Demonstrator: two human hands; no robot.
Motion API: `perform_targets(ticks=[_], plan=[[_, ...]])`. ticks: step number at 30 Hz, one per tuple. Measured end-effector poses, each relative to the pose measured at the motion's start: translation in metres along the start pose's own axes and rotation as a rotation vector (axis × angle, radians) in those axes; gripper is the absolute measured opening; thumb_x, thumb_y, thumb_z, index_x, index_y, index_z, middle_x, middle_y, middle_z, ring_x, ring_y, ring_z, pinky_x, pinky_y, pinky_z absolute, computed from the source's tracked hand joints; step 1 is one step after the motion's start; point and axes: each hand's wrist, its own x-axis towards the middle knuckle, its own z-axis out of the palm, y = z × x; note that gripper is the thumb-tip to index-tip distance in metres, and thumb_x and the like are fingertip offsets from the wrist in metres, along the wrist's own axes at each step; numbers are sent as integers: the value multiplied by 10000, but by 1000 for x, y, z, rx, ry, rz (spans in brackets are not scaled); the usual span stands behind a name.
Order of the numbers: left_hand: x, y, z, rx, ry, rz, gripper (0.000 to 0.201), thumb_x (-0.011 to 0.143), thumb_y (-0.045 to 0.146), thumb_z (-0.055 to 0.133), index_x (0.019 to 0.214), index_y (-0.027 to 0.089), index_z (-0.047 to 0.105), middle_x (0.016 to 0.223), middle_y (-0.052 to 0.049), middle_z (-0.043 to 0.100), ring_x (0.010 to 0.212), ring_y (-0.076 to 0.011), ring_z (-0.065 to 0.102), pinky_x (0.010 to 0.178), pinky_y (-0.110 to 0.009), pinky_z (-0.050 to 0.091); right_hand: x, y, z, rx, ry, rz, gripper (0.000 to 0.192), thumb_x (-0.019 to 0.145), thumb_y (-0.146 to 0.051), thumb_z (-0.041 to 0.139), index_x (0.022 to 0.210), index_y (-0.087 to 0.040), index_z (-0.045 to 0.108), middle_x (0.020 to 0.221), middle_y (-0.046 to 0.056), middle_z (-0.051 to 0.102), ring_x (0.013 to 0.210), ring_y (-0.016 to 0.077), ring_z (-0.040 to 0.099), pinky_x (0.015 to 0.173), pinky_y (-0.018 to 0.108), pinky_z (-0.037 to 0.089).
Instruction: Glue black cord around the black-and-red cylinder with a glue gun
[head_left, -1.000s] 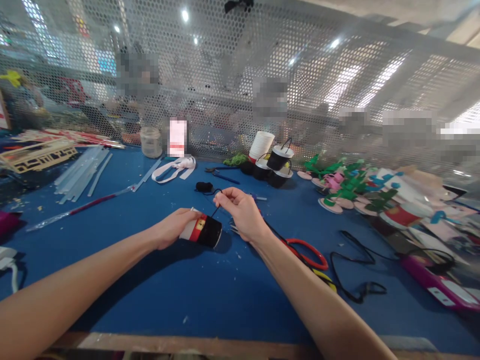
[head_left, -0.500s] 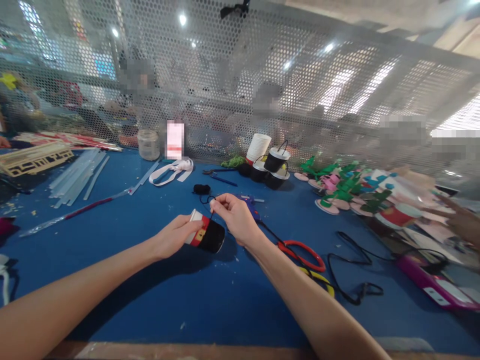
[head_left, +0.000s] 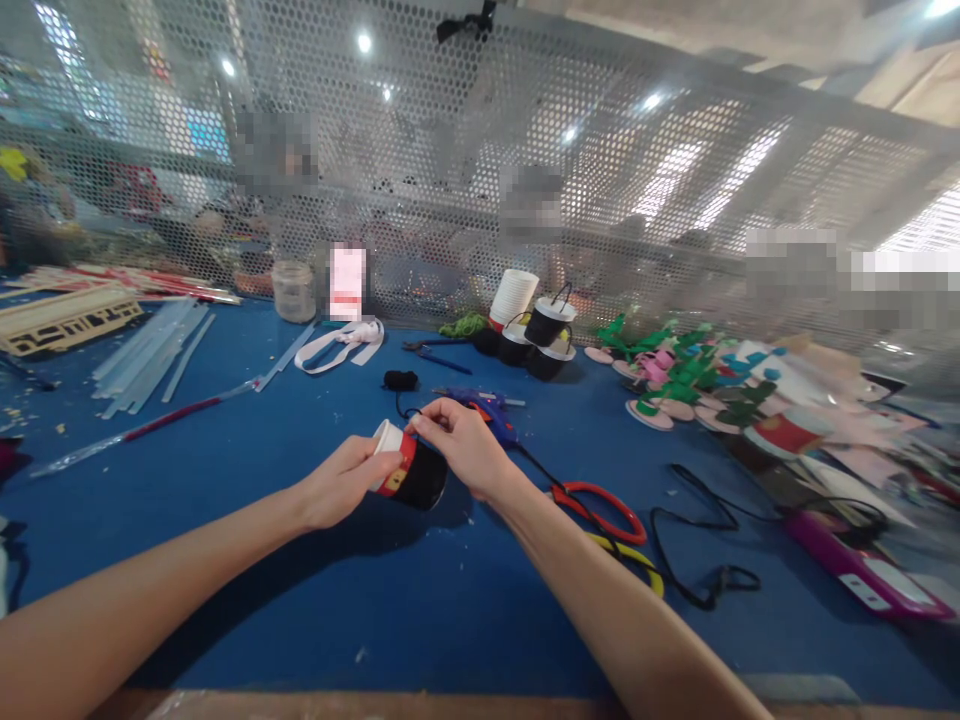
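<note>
While the left hand [head_left: 341,485] curls around the pale rim end of a small paper cup painted black with a red band and a yellow buckle shape [head_left: 409,470], the right hand [head_left: 465,445] pinches closed at the cup's upper edge, thumb and forefinger pressed together on a thin black cord [head_left: 409,408]. No writing can be read on the cup; the band and buckle are its only markings. It lies tilted on its side, dark end toward the right, held just above the blue felt-covered table [head_left: 375,590] between both hands.

The cord runs back from the fingers to a small black pom-pom-like bundle [head_left: 400,379] on the table. Just behind the right hand lies a blue glue gun [head_left: 487,405], its black cable trailing right past red-handled scissors [head_left: 607,508] and a yellow-handled tool [head_left: 637,565], partly hidden by the forearm. Farther back stand a stack of white paper cups [head_left: 514,297] and several finished black cups with cord handles [head_left: 547,335]. A blurred white label with a red stripe [head_left: 347,282] shows no legible text. Clear glue sticks [head_left: 150,350] lie at the left, green and pink foam figures [head_left: 675,375] at the right, before a perforated metal screen [head_left: 480,160].
</note>
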Motion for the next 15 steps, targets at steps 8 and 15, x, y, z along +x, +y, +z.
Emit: perform_targets(ticks=[8, 15], plan=[[0, -3, -1, 32, -30, 43, 221, 729, 293, 370, 577, 136, 402, 540, 45, 325, 496, -65, 273, 473, -207, 218, -2, 0, 1, 69, -53, 37, 125, 699, -278, 511, 676, -156, 502, 709, 25, 615, 630, 97, 506, 559, 219, 377], [-2, 0, -1, 79, -59, 115, 215, 722, 254, 351, 540, 140, 368, 537, 38, 311, 500, -66, 260, 467, -210, 210, -3, 0, 3, 121, -65, 65, 142, 687, -299, 528, 689, -157, 525, 698, 7, 604, 605, 89, 498, 554, 216, 381]])
